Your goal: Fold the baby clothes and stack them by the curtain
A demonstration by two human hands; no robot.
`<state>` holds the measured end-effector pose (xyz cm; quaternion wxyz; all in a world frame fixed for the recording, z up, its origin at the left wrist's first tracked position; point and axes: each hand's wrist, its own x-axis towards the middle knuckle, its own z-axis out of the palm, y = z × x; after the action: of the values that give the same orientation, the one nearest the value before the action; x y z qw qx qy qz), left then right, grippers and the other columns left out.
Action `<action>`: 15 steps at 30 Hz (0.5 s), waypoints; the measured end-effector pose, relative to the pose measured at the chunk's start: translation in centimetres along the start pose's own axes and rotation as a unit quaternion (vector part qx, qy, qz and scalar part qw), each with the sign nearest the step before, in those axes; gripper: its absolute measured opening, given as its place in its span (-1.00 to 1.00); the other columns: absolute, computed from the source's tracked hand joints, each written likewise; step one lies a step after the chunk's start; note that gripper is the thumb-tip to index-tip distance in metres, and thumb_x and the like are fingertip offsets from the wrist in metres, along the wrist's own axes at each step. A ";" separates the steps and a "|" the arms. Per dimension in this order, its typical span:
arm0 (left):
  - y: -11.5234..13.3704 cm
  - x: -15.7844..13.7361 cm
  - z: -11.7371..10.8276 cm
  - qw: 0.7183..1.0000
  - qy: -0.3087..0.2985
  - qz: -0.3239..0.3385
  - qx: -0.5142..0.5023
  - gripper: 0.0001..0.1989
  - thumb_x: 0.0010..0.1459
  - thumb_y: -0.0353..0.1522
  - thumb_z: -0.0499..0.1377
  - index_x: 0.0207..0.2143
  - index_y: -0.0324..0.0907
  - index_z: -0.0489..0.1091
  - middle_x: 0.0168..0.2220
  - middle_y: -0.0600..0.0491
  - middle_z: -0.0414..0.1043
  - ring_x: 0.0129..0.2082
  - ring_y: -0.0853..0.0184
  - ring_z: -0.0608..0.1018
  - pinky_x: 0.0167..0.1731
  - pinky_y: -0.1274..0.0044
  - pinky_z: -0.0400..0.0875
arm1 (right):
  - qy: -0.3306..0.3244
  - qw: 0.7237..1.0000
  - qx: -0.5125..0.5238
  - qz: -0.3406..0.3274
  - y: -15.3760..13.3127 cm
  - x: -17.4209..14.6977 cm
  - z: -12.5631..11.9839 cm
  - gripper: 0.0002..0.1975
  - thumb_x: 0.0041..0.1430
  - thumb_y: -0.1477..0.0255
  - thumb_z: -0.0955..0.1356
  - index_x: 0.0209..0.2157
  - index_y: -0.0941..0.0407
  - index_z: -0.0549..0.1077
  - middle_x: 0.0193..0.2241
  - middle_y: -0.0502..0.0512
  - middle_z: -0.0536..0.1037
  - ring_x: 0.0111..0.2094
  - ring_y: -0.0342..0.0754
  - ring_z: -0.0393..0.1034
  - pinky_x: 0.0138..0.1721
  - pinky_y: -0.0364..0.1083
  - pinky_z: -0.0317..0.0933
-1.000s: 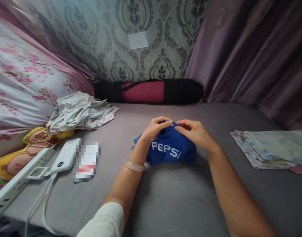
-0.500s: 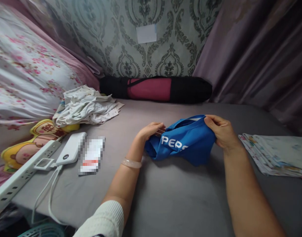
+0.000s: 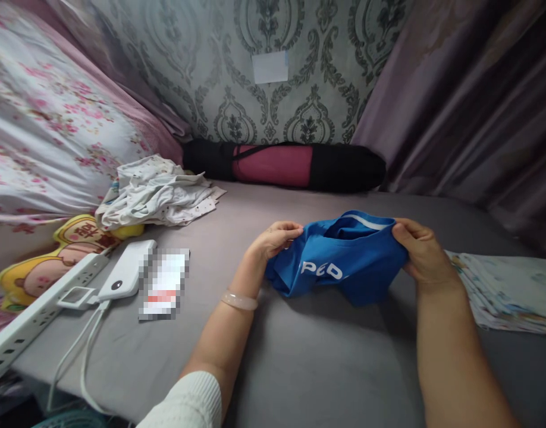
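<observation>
1. The left hand pinches the left side of the blue shirt in its fingertips.
2. The right hand grips the neckline's right end, thumb nearest me.
3. I see the shirt bunched over the middle of the grey sheet.
4. Folded cloths lie right.

The blue garment is smooth, matt cloth, the grey sheet matt fabric. The power bank and power strip look like smooth plastic; the bangle is glossy, the sleeve ribbed knit.
</observation>
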<state>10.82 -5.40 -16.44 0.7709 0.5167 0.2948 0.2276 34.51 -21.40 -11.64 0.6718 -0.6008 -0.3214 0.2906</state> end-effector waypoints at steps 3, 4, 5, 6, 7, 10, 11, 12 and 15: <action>1.3 -0.9 -0.2 0.998 0.020 0.034 -0.052 -0.70 -0.15 -0.30 0.41 -0.37 -0.24 0.45 -0.49 0.11 0.40 -0.52 0.49 0.43 -0.46 0.63 0.33 | -0.003 0.999 0.020 0.032 0.6 0.4 -0.2 -0.63 -0.42 0.15 0.60 -0.48 -0.01 0.61 -0.56 -0.06 0.56 -0.56 -0.21 0.33 -0.53 -0.25 0.25; 1.7 -1.3 -0.3 0.997 0.031 0.048 -0.058 -0.71 -0.13 -0.30 0.41 -0.36 -0.23 0.44 -0.47 0.11 0.41 -0.50 0.48 0.45 -0.43 0.63 0.35 | -0.005 0.999 0.018 0.037 0.7 0.5 -0.3 -0.64 -0.41 0.16 0.60 -0.48 -0.01 0.61 -0.56 -0.05 0.56 -0.56 -0.20 0.33 -0.53 -0.24 0.25; 2.1 -1.6 -0.3 0.996 0.040 0.063 -0.056 -0.71 -0.10 -0.29 0.39 -0.33 -0.22 0.45 -0.45 0.11 0.42 -0.48 0.48 0.46 -0.41 0.62 0.36 | -0.008 0.999 0.014 0.038 0.8 0.5 -0.3 -0.65 -0.39 0.15 0.60 -0.48 -0.01 0.61 -0.55 -0.04 0.56 -0.56 -0.19 0.34 -0.53 -0.22 0.26; 2.5 -2.0 -0.3 0.995 0.044 0.078 -0.048 -0.69 -0.08 -0.27 0.38 -0.27 -0.19 0.46 -0.43 0.11 0.43 -0.46 0.47 0.47 -0.40 0.62 0.38 | -0.012 0.999 0.011 0.038 0.9 0.6 -0.4 -0.67 -0.37 0.15 0.59 -0.48 -0.02 0.61 -0.54 -0.03 0.56 -0.55 -0.17 0.34 -0.53 -0.21 0.26; 2.8 -2.3 -0.3 0.994 0.043 0.090 -0.036 -0.64 -0.06 -0.26 0.38 -0.18 -0.16 0.46 -0.39 0.11 0.44 -0.45 0.46 0.49 -0.39 0.61 0.39 | -0.017 0.999 0.007 0.036 0.9 0.6 -0.4 -0.69 -0.34 0.15 0.59 -0.48 -0.03 0.61 -0.53 -0.02 0.57 -0.55 -0.15 0.35 -0.54 -0.19 0.27; 3.3 -2.8 -0.4 0.994 0.021 0.105 0.010 -0.46 -0.07 -0.26 0.39 0.01 -0.07 0.42 -0.26 0.06 0.49 -0.37 0.41 0.53 -0.28 0.53 0.44 | -0.034 0.999 -0.013 0.028 0.9 0.4 -0.5 -0.73 -0.29 0.14 0.57 -0.48 -0.07 0.61 -0.50 0.03 0.58 -0.55 -0.09 0.37 -0.53 -0.14 0.28; 3.4 -2.9 -0.4 0.994 0.018 0.106 0.025 -0.44 -0.09 -0.27 0.40 0.01 -0.07 0.43 -0.23 0.04 0.50 -0.34 0.39 0.54 -0.25 0.51 0.44 | -0.036 0.999 -0.019 0.025 0.8 0.4 -0.5 -0.73 -0.28 0.13 0.56 -0.48 -0.07 0.61 -0.50 0.04 0.58 -0.55 -0.08 0.37 -0.54 -0.12 0.28; 3.4 -3.0 -0.5 0.993 0.019 0.106 0.039 -0.45 -0.11 -0.27 0.41 -0.01 -0.09 0.45 -0.21 0.02 0.51 -0.32 0.36 0.54 -0.22 0.48 0.45 | -0.039 0.999 -0.023 0.023 0.8 0.3 -0.5 -0.72 -0.28 0.12 0.56 -0.48 -0.07 0.61 -0.50 0.04 0.59 -0.55 -0.07 0.37 -0.54 -0.11 0.29; 3.7 -3.3 -0.5 0.989 0.034 0.118 0.079 -0.53 -0.14 -0.27 0.42 -0.12 -0.15 0.52 -0.19 -0.01 0.53 -0.26 0.30 0.55 -0.17 0.45 0.43 | -0.047 0.998 -0.022 0.023 0.6 0.2 -0.6 -0.71 -0.29 0.12 0.56 -0.47 -0.06 0.61 -0.51 0.03 0.58 -0.55 -0.07 0.38 -0.54 -0.11 0.29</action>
<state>7.92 -5.86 -12.47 0.6849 0.5990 0.2750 0.3107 35.10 -21.57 -12.29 0.6356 -0.6086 -0.3447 0.3268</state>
